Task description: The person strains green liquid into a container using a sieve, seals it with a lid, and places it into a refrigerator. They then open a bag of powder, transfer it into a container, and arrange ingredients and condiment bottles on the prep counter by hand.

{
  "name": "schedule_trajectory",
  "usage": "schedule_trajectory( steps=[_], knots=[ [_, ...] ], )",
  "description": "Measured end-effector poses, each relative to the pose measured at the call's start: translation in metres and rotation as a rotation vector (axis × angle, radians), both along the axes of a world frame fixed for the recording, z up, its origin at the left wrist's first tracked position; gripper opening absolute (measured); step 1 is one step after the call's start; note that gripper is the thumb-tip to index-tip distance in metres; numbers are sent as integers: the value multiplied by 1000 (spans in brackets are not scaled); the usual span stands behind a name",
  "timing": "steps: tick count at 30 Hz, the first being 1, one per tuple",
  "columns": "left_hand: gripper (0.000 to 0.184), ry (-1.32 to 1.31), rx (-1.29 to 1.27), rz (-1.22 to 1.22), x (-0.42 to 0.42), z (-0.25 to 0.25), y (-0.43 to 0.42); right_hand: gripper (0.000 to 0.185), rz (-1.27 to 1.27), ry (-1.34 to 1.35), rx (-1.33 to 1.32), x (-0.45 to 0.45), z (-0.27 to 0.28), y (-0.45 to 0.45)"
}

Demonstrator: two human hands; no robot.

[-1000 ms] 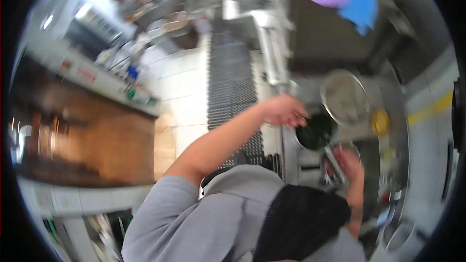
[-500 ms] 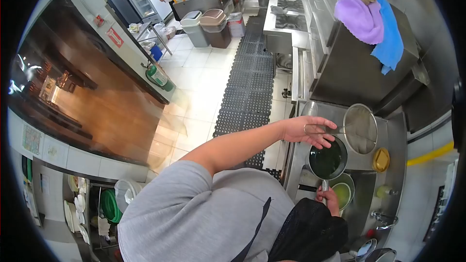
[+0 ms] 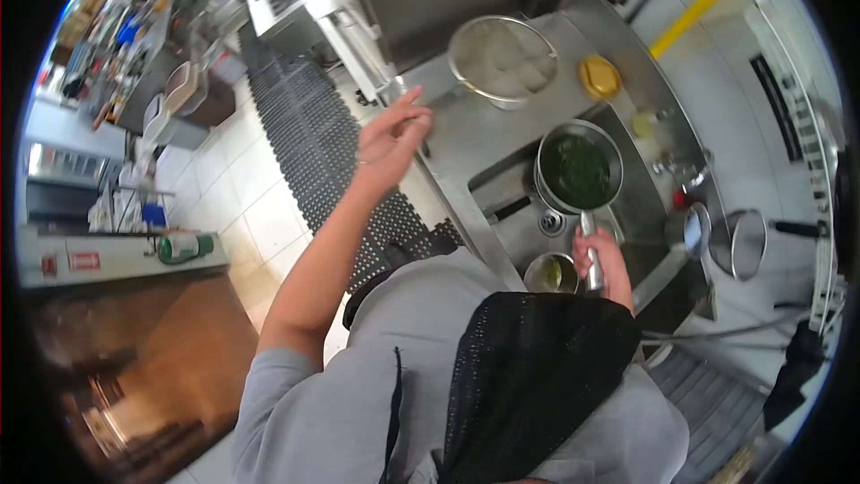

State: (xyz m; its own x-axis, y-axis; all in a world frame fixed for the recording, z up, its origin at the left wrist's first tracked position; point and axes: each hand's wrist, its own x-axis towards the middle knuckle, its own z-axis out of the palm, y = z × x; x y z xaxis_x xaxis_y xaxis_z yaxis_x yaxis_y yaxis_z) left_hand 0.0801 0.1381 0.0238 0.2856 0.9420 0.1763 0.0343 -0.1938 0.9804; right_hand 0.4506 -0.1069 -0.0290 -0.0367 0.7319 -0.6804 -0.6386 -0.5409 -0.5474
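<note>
My left hand (image 3: 392, 139) is raised beside the counter edge, its fingers apart and partly bent, with nothing in it. My right hand (image 3: 606, 263) is wrapped round the metal handle of a pan (image 3: 578, 168) holding dark green contents. The pan is over the sink (image 3: 515, 235), beyond a smaller metal container (image 3: 551, 276) with greenish liquid. A round mesh strainer (image 3: 503, 58) rests on the steel counter (image 3: 439, 81), over a vessel mostly hidden beneath it. To its right lies a yellow round object (image 3: 599, 77).
A faucet (image 3: 685, 166) stands at the sink's right side. Another strainer (image 3: 742, 244) is farther right. A black perforated mat (image 3: 309, 125) runs along the tiled floor, with lidded bins (image 3: 184, 94) beyond. A green extinguisher (image 3: 185, 247) is at left.
The view has turned, shifting the sink area toward the centre. My left hand has moved away from the pan, its fingers more bent. The pan is now over the sink, still held by my right hand.
</note>
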Motion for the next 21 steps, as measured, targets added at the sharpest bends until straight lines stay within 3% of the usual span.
schedule_trajectory(
  steps=[6, 8, 11, 15, 18, 21],
  knots=[
    [17, -51, -103, -46, -12, 16, 14, 19, -146, -135, 100, 21, 37, 36],
    [18, 107, -38, -95, -11, 26, 16, 20, -149, -237, 173, 36, 41, 52],
    [20, 96, -56, -87, -6, 24, 22, 13, -168, -318, 203, 40, 66, 83],
    [21, 153, -30, -120, -3, 25, 30, 11, -78, -256, 243, 65, 70, 129],
    [21, 132, -70, -112, -1, 22, 33, 20, -18, -295, 277, 74, 80, 157],
    [20, 22, -48, -105, -1, 13, 32, 22, 18, -243, 265, 81, 84, 183]
  ],
)
